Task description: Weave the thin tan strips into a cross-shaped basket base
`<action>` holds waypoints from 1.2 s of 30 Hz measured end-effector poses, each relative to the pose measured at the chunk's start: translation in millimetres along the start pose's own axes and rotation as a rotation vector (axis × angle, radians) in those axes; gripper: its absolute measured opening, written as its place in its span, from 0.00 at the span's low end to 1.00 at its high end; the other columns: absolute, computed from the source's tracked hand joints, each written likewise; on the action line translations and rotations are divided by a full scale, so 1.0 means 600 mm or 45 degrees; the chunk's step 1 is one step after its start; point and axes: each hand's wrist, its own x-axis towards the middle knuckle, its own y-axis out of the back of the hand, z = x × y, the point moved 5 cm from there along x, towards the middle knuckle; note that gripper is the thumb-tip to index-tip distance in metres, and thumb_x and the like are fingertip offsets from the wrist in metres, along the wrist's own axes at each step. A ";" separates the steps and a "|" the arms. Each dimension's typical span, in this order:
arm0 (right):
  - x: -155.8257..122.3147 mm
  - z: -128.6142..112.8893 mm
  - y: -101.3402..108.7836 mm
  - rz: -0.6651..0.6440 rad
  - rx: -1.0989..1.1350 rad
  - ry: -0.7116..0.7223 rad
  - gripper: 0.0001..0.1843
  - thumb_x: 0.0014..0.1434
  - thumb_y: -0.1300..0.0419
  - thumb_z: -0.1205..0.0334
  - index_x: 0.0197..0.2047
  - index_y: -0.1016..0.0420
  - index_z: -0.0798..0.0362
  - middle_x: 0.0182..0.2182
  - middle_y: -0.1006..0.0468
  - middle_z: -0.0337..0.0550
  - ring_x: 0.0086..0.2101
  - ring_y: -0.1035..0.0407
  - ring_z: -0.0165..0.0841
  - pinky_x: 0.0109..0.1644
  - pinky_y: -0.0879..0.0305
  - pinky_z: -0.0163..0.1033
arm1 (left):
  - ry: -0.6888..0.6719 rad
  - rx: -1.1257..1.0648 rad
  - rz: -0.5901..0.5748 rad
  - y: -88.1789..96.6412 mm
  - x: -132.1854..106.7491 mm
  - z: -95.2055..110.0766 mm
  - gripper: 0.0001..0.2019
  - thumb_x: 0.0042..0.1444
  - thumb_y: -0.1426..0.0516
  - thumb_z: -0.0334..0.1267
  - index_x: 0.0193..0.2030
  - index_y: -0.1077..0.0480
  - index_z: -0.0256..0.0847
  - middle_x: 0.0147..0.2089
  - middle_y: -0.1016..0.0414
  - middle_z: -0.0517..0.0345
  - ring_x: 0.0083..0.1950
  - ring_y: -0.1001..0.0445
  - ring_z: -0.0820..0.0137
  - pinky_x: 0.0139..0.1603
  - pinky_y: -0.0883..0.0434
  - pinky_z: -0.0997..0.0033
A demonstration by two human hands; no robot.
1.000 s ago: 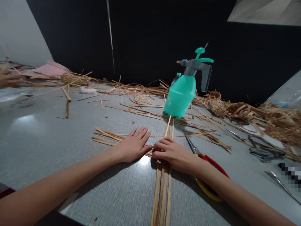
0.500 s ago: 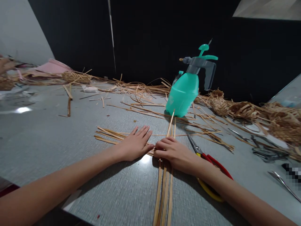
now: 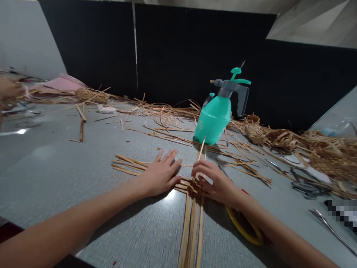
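Flat, narrow bamboo strips cross at a small woven patch (image 3: 195, 185) on the grey table. My left hand (image 3: 162, 174) lies with spread fingers on the sideways strips (image 3: 128, 163), its thumb beside the patch. My right hand (image 3: 213, 180) is at the patch's right side, fingers bent and closed onto the strips there; its fingertips are partly hidden. Lengthwise strips (image 3: 192, 230) run toward me from the patch, and one pale strip (image 3: 202, 147) slants up beyond my right hand. Beneath my right forearm lie scissors (image 3: 245, 227) with red and yellow handles, mostly covered.
A green spray bottle (image 3: 213, 119) stands behind the weave. Loose strips (image 3: 167, 111) and woven pieces (image 3: 281, 139) lie along the black wall. Tweezers (image 3: 329, 223) and dark-framed glasses (image 3: 311, 188) lie at right. Another person's hand (image 3: 9, 89) shows at far left.
My right hand has lifted and opened its curl slightly, shifting right and uncovering the woven patch. My left hand stays flat on the strips. The view has tilted up a little.
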 end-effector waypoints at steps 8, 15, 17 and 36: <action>-0.013 0.013 -0.016 -0.121 0.105 -0.390 0.06 0.52 0.46 0.73 0.29 0.32 0.53 0.26 0.29 0.38 0.27 0.37 0.29 0.30 0.41 0.33 | -0.355 -0.290 0.076 0.031 -0.010 0.044 0.04 0.53 0.44 0.30 0.28 0.30 0.37 0.33 0.32 0.57 0.36 0.33 0.70 0.36 0.37 0.72; -0.032 -0.003 -0.029 -0.100 0.070 -0.452 0.04 0.54 0.45 0.70 0.31 0.32 0.53 0.30 0.30 0.41 0.31 0.35 0.32 0.33 0.40 0.36 | -0.278 -0.358 0.031 0.011 -0.011 0.049 0.05 0.57 0.46 0.29 0.30 0.31 0.36 0.32 0.32 0.57 0.35 0.33 0.71 0.34 0.37 0.73; -0.032 -0.001 -0.031 -0.106 0.081 -0.428 0.04 0.54 0.45 0.70 0.31 0.33 0.53 0.30 0.30 0.41 0.31 0.36 0.32 0.33 0.40 0.36 | -0.276 -0.360 0.020 0.012 -0.011 0.050 0.07 0.58 0.48 0.28 0.31 0.31 0.36 0.32 0.32 0.57 0.35 0.32 0.71 0.34 0.36 0.73; -0.029 0.002 -0.028 -0.045 0.152 -0.428 0.05 0.57 0.46 0.68 0.31 0.30 0.54 0.29 0.28 0.42 0.31 0.35 0.32 0.34 0.39 0.37 | -0.361 0.210 -0.102 0.028 -0.045 0.092 0.09 0.50 0.49 0.23 0.30 0.29 0.34 0.27 0.26 0.51 0.26 0.27 0.65 0.23 0.35 0.71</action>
